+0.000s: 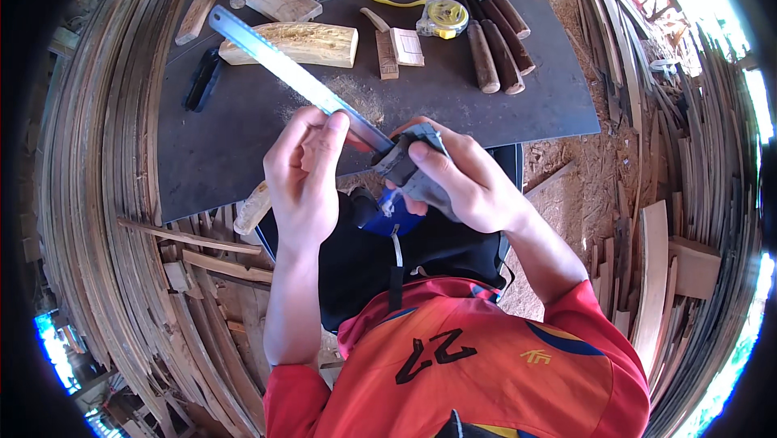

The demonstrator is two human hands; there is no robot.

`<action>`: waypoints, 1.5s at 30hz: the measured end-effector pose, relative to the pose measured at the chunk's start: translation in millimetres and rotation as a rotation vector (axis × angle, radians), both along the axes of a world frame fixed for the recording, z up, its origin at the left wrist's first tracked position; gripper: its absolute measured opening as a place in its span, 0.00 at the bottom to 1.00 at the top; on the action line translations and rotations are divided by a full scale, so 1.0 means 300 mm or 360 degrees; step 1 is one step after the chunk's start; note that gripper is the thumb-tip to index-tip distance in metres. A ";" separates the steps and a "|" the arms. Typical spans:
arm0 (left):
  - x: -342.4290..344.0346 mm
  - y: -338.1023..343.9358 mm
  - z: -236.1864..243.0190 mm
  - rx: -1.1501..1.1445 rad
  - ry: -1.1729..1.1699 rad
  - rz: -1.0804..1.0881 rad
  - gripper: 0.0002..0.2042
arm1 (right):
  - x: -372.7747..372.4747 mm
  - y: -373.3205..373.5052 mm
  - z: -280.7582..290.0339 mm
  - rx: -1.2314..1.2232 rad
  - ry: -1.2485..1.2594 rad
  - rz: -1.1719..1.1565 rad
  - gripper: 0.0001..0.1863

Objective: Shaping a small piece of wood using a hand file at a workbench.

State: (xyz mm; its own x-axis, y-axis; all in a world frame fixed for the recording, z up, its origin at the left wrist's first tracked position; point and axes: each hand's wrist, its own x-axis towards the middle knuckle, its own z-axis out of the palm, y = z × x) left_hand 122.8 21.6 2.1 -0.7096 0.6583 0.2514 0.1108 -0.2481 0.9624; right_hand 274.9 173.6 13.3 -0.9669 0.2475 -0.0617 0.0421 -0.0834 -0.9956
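Note:
A long, shiny flat metal blade [275, 64], with a hole near its far tip, slants over the table in front of me. My left hand [303, 175] pinches it near the middle between thumb and fingers. Around its near end a worn grey cloth [433, 183] is folded, and my right hand [477, 183] is closed on that cloth with the thumb on top. What lies under the cloth is hidden. Just below my right hand a blue object [384, 215] shows over my lap; its kind I cannot make out.
On the dark table [534, 110] lie a squared wood block [299, 46], small wood pieces [406, 46], a yellow tape measure [443, 17], several wooden-handled tools [500, 58] and a black object [202, 80]. Sawdust covers part of it. Stacked wood strips [105, 155] flank both sides.

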 end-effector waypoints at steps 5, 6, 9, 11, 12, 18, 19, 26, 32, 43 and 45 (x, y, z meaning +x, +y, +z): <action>-0.003 -0.014 0.013 -0.0117 0.0136 0.0057 0.08 | 0.012 0.036 0.020 0.0550 -0.0005 -0.0084 0.17; -0.004 -0.017 0.015 -0.0142 0.0147 0.0053 0.08 | 0.013 0.037 0.019 0.0597 0.0026 -0.0113 0.16; -0.008 -0.022 0.026 -0.0203 0.0183 0.0051 0.08 | 0.015 0.045 0.003 0.0816 0.0150 -0.0226 0.14; -0.014 -0.028 0.035 -0.0267 0.0196 0.0074 0.08 | 0.010 0.045 -0.020 0.1058 0.0274 -0.0329 0.12; -0.016 -0.031 0.039 -0.0312 0.0195 0.0092 0.08 | 0.013 0.046 -0.011 0.1014 0.0235 -0.0320 0.12; -0.013 -0.016 0.028 -0.0259 0.0162 0.0218 0.07 | 0.009 0.023 0.032 0.1007 0.0221 -0.0340 0.12; -0.013 -0.015 0.024 -0.0262 0.0157 0.0247 0.06 | 0.009 0.019 0.047 0.0978 0.0166 -0.0330 0.12; 0.005 -0.004 0.010 -0.0241 0.0201 0.0397 0.07 | 0.014 -0.009 0.053 0.1187 0.0249 -0.0423 0.11; 0.037 0.037 0.018 -0.0094 0.0239 0.0508 0.07 | 0.043 -0.015 0.047 0.0830 0.0380 -0.0372 0.14; 0.054 0.006 0.001 -0.0093 0.0426 0.0399 0.04 | 0.036 0.091 0.041 0.0321 -0.0137 0.0068 0.23; 0.055 0.026 0.007 -0.0006 0.0225 0.0305 0.05 | 0.016 0.093 0.022 0.0190 -0.0075 0.0125 0.25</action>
